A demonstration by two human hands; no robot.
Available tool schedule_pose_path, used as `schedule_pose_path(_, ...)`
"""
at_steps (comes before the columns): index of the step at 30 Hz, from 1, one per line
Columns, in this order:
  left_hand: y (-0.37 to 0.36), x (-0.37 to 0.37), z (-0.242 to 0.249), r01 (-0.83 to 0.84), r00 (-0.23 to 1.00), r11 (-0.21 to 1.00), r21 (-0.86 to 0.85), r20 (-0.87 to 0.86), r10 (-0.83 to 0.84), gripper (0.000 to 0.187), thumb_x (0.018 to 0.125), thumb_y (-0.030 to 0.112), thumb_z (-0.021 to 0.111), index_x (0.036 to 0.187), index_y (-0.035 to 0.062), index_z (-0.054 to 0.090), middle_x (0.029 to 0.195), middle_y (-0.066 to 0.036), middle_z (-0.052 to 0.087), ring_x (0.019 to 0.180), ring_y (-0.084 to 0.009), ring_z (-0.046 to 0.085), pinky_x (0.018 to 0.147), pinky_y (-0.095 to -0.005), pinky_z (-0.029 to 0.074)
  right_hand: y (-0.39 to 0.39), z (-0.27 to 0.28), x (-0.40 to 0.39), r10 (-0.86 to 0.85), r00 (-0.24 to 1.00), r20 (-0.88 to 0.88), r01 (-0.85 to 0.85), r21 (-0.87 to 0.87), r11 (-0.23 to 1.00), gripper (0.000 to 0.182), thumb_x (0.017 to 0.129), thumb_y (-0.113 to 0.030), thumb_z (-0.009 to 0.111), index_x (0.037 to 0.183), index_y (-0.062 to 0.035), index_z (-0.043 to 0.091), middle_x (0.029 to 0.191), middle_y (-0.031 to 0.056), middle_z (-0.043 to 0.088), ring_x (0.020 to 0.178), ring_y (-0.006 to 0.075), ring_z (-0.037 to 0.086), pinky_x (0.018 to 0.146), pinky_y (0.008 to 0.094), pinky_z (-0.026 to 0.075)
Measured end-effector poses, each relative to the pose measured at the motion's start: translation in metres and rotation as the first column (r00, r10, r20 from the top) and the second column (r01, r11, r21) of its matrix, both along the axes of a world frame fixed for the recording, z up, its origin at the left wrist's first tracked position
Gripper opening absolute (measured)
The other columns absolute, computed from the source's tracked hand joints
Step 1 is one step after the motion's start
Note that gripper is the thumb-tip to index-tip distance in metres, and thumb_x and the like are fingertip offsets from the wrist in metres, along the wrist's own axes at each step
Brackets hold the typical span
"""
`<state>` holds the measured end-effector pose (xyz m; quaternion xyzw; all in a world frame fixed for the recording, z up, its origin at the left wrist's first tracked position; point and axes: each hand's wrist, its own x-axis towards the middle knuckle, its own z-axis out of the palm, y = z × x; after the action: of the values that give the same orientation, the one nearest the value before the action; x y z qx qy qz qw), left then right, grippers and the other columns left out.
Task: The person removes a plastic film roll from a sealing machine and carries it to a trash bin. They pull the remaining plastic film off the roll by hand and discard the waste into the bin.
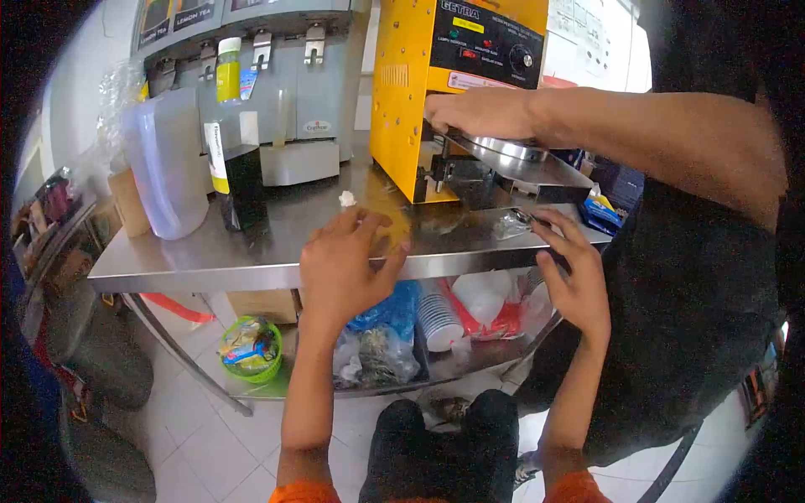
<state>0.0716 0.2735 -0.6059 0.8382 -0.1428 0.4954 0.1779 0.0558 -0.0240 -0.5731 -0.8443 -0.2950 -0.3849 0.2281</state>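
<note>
My left hand (348, 264) is over the front edge of the steel table (285, 243), fingers apart and holding nothing; a small crumpled white scrap (347, 199) lies just beyond its fingertips. My right hand (574, 277) is at the table's right front, its fingers spread beside a small dark object (521, 215) and a piece of clear plastic (509, 226). Whether the fingertips touch the dark object is hard to tell. Behind my hands stands a yellow sealing machine (402, 92) with a round metal plate (507, 149) on its tray.
A co-worker's arm (637, 126) reaches from the right into the yellow machine. At the left are a plastic container (168, 168), a dark bottle (239, 180) and a drink dispenser (319, 92). Stacked cups (440, 323) and a green basket (250, 352) sit below.
</note>
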Motion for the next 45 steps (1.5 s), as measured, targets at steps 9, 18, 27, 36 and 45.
schedule_pose_path(9, 0.001, -0.006, 0.017, 0.057, 0.964, 0.998, 0.009, -0.262, -0.052, 0.037, 0.078, 0.034, 0.070, 0.105, 0.0091, 0.066, 0.103, -0.009, 0.061, 0.098, -0.0302, 0.061, 0.081, -0.0424, 0.046, 0.005, -0.046, 0.013, -0.036, 0.998, 0.057, 0.012, 0.367, 0.930, 0.034, 0.092, -0.028, 0.056, 0.109, -0.0005, 0.068, 0.116, 0.0174, 0.064, 0.113, 0.0323, 0.058, 0.102, 0.0424, 0.040)
schedule_pose_path(18, 0.015, -0.004, 0.056, 0.192, 0.818, 0.980, -0.056, -0.543, -0.191, 0.044, 0.076, 0.026, 0.073, 0.116, 0.0101, 0.063, 0.118, -0.014, 0.060, 0.115, -0.0347, 0.054, 0.093, -0.0446, 0.045, 0.063, -0.091, -0.055, 0.133, 0.804, -0.580, 0.193, 0.466, 0.863, 0.026, 0.092, -0.011, 0.055, 0.116, -0.0036, 0.061, 0.105, 0.0138, 0.062, 0.097, 0.0223, 0.061, 0.082, 0.0337, 0.049)
schedule_pose_path(27, 0.020, -0.122, 0.135, -0.021, 0.404, 0.689, -0.724, -0.636, -0.657, 0.027, 0.090, 0.018, 0.067, 0.115, 0.0118, 0.063, 0.113, -0.007, 0.066, 0.097, -0.0224, 0.064, 0.078, -0.0367, 0.051, 0.056, 0.006, -0.138, 0.305, 0.442, -0.844, -0.106, 0.289, 0.952, 0.028, 0.089, -0.006, 0.053, 0.116, -0.0046, 0.060, 0.111, 0.0161, 0.061, 0.105, 0.0314, 0.061, 0.093, 0.0413, 0.047)
schedule_pose_path(36, 0.066, -0.246, 0.108, -0.253, 0.174, 0.772, -0.584, -0.812, -0.557, 0.021, 0.089, 0.011, 0.065, 0.109, 0.0065, 0.066, 0.107, -0.009, 0.068, 0.085, -0.0185, 0.067, 0.063, -0.0295, 0.054, 0.024, 0.045, -0.153, 0.165, 0.462, -0.871, -0.023, 0.174, 0.984, 0.023, 0.096, -0.022, 0.050, 0.106, -0.0083, 0.066, 0.091, 0.0162, 0.068, 0.079, 0.0355, 0.065, 0.071, 0.0420, 0.052)
schedule_pose_path(45, 0.139, -0.267, 0.059, -0.468, 0.192, 0.813, -0.347, -0.938, -0.289, 0.034, 0.088, 0.035, 0.058, 0.114, 0.0130, 0.065, 0.113, -0.018, 0.065, 0.107, -0.0355, 0.061, 0.093, -0.0454, 0.048, 0.009, 0.047, -0.014, -0.478, 0.326, -0.816, -0.507, -0.577, 0.640, 0.035, 0.088, -0.029, 0.060, 0.114, -0.0050, 0.065, 0.106, 0.0185, 0.066, 0.099, 0.0323, 0.062, 0.087, 0.0414, 0.048)
